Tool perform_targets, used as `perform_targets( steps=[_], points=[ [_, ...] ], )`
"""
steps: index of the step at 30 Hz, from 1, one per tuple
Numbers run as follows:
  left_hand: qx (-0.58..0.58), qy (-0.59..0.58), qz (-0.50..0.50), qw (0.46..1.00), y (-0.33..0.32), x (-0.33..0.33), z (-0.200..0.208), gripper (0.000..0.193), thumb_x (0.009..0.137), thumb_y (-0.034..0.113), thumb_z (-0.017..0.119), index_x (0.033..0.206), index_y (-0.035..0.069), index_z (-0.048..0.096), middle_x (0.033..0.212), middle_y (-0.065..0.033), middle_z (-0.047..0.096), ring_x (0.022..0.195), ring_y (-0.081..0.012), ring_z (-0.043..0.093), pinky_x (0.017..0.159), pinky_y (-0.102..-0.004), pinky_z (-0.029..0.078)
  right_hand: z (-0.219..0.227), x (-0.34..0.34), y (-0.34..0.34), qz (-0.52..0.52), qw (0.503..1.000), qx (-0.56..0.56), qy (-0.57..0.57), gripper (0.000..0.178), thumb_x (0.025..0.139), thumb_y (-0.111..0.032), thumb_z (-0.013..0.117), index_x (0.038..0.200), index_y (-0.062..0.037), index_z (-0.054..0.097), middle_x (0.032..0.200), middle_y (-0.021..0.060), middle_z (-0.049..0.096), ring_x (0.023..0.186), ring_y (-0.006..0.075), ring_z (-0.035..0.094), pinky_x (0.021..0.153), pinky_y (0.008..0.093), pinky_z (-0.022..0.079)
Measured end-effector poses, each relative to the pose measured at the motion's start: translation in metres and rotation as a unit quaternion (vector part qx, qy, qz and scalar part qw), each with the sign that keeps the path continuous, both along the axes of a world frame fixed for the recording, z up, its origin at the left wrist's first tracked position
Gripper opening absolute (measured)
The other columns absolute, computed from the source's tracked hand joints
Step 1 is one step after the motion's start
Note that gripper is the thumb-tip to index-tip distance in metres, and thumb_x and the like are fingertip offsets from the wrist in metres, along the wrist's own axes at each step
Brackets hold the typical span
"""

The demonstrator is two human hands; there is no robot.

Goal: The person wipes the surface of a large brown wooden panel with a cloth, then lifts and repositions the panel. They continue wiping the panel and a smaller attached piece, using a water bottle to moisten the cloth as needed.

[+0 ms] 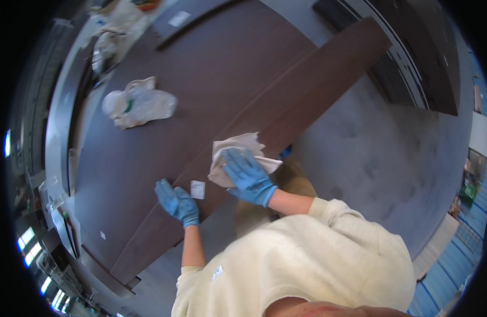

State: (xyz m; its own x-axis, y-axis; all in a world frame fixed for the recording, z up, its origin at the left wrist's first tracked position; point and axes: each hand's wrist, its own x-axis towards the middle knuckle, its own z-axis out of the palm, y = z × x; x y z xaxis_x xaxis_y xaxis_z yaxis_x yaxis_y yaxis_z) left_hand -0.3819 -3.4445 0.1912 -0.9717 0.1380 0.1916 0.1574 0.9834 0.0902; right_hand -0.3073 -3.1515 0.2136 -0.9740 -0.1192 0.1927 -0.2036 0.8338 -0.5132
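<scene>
My right hand (249, 178), in a blue glove, presses a pale pinkish cloth (249, 141) onto a long dark brown wood panel (312, 87) near its front edge. Its fingers lie over the cloth, which is crumpled and spreads out past them. To the left, my left hand (178, 205), gloved in the same blue, rests open on the brown surface with nothing in it. A small white label (197, 189) sits on the panel between my hands.
Farther back on the brown surface stands a clear plastic bottle (148, 104) lying against another pale rag (143, 83). Another brown board (193, 18) is at the far edge. Dark panels (420, 58) stand at the right, above the grey floor (381, 158).
</scene>
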Motion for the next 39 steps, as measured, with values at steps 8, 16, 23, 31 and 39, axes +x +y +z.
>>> perform_targets(
  steps=[8,16,23,31,39],
  points=[
    [0.051,0.055,0.014,0.997,-0.002,0.007,0.010,0.056,0.110,0.028,0.052,0.158,0.000,0.053,0.167,-0.0236,0.048,0.157,-0.0433,0.042,0.128,-0.0560,0.032,0.017,-0.061,0.179,-0.266,0.952,0.074,-0.134,0.038,0.095,-0.020,0.068,0.129,-0.0042,0.066,0.135,0.0183,0.064,0.131,0.0387,0.059,0.115,0.0508,0.044],
    [0.128,0.085,0.012,0.988,-0.003,0.006,0.009,0.053,0.110,0.026,0.051,0.154,-0.004,0.054,0.163,-0.0275,0.051,0.153,-0.0468,0.045,0.126,-0.0569,0.036,-0.005,-0.114,-0.022,-0.089,0.987,0.136,0.006,0.054,0.093,-0.034,0.067,0.135,-0.0006,0.063,0.143,0.0263,0.058,0.136,0.0449,0.054,0.121,0.0541,0.040],
    [0.124,0.056,0.022,0.990,-0.003,0.010,0.014,0.055,0.113,0.029,0.046,0.156,-0.004,0.053,0.165,-0.0249,0.050,0.154,-0.0447,0.045,0.127,-0.0548,0.035,0.031,-0.042,0.029,0.046,0.993,0.107,0.033,0.036,0.079,-0.013,0.076,0.114,-0.0045,0.071,0.129,0.0191,0.062,0.129,0.0398,0.059,0.117,0.0526,0.044],
    [0.192,0.094,0.024,0.976,-0.001,0.008,0.017,0.051,0.114,0.025,0.048,0.156,-0.004,0.053,0.163,-0.0255,0.052,0.153,-0.0446,0.047,0.127,-0.0546,0.036,-0.036,-0.053,0.132,-0.355,0.910,0.209,-0.043,0.077,0.099,-0.048,0.063,0.162,-0.0067,0.048,0.177,0.0206,0.031,0.166,0.0425,0.023,0.135,0.0590,0.007],
    [0.415,0.176,0.065,0.890,-0.071,0.033,0.027,0.054,0.120,0.034,0.040,0.155,-0.005,0.054,0.163,-0.0238,0.052,0.158,-0.0400,0.041,0.132,-0.0540,0.029,-0.014,-0.121,-0.136,-0.104,0.986,0.060,0.114,0.032,0.096,-0.019,0.061,0.122,0.0000,0.063,0.129,0.0254,0.060,0.124,0.0468,0.055,0.108,0.0636,0.039]
  ],
)
